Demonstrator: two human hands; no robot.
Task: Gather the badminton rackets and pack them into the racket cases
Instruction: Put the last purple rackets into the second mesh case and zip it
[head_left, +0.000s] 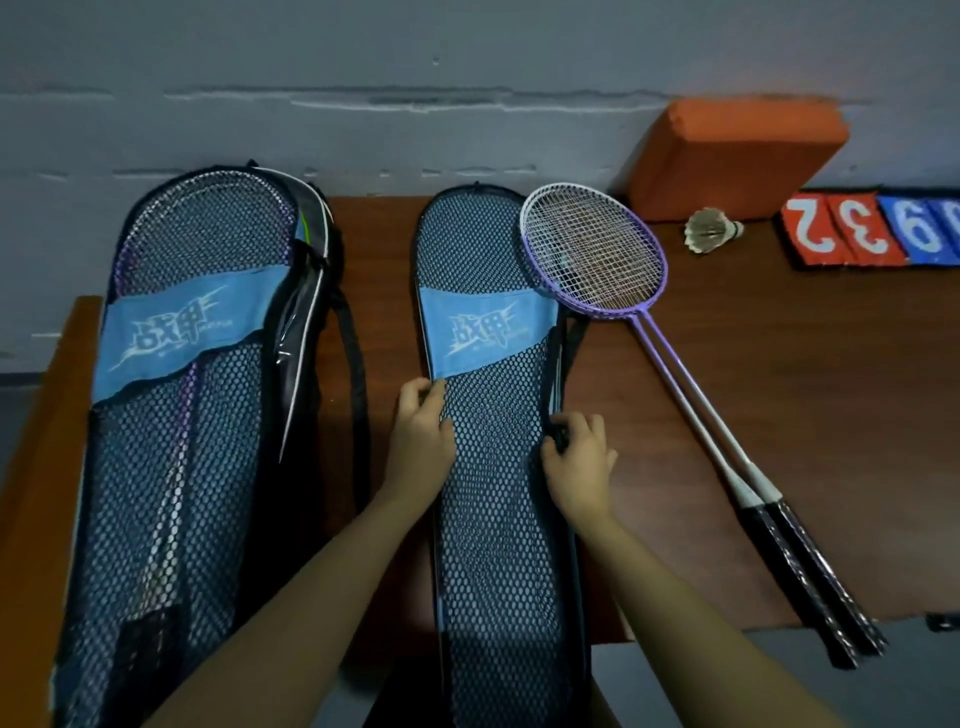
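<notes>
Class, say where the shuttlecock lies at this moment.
In the head view the shuttlecock lies on the table, far right, between the orange block and the scoreboard.

black mesh cases (493, 467) with light-blue bands, purple-and-white rackets (597, 249), orange block (737, 156), red and blue number cards (872, 231)
</notes>
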